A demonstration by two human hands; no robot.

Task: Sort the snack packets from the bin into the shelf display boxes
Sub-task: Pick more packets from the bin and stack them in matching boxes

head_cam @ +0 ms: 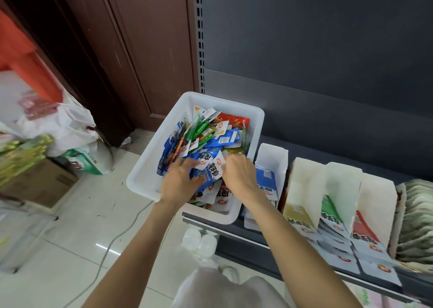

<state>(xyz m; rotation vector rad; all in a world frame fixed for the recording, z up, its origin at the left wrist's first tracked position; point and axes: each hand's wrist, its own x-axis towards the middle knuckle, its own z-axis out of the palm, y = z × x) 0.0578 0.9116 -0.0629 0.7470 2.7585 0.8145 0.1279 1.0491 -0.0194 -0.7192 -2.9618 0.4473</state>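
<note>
Hands dig into a white bin (145,167) of snack packets (210,134). Left hand (179,182) curls around blue packets (206,179); right hand (239,172) pinches one packet's edge.

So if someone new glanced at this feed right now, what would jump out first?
Most likely the white bin on the shelf's left end, heaped with blue, green and red snack packets, with the left hand and right hand digging into its near side. Next, the row of white display boxes to the right, holding colour-sorted packets.
</note>
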